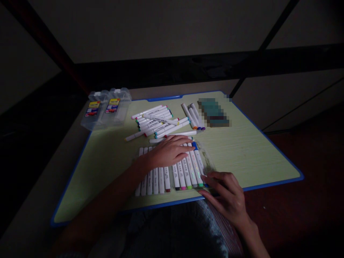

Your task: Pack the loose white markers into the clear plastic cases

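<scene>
White markers lie side by side in two groups, a left row [154, 181] and a right row [185, 170], with clear plastic visible around the right one. My left hand [168, 152] rests palm down across both rows, fingers stretched out, covering their upper middle. Its fingertips reach the blue-capped marker [199, 157] at the right end. My right hand [228, 195] is at the lower end of that marker, thumb and fingers around its blue tip; the exact contact is partly hidden.
Beyond my hands lies a loose pile of markers [158, 123], with several more markers [192, 116] to its right. Two clear plastic cases [118, 111] stand at the back left. A blurred green rectangular object [213, 111] lies back right. The table [249, 154] has a blue edge.
</scene>
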`<state>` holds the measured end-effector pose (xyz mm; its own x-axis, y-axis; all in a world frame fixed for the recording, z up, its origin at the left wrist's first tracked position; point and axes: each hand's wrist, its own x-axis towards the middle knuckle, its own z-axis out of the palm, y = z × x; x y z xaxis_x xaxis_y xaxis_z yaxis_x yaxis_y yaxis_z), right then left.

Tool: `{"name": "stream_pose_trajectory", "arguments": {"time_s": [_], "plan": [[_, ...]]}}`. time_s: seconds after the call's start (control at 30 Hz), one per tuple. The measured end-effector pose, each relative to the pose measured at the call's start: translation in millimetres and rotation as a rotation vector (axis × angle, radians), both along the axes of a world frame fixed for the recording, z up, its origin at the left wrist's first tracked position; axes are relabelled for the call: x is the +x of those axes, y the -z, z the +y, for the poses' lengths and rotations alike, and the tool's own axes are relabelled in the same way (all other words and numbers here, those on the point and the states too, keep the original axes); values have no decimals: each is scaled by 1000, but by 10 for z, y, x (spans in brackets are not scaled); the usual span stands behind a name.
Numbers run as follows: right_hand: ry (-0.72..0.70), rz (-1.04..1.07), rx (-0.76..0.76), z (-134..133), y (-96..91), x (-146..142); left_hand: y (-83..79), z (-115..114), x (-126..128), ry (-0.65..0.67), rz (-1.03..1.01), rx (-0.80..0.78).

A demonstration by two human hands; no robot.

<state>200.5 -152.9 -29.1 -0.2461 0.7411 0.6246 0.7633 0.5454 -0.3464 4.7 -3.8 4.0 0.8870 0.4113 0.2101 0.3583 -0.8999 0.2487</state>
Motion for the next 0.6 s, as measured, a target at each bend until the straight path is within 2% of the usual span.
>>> {"name": "stream_pose_trajectory", "arguments": {"time_s": [0.6], "plan": [[-22,-13,2,-3,-19,1,28,37,2,33,-95,-8]]}}
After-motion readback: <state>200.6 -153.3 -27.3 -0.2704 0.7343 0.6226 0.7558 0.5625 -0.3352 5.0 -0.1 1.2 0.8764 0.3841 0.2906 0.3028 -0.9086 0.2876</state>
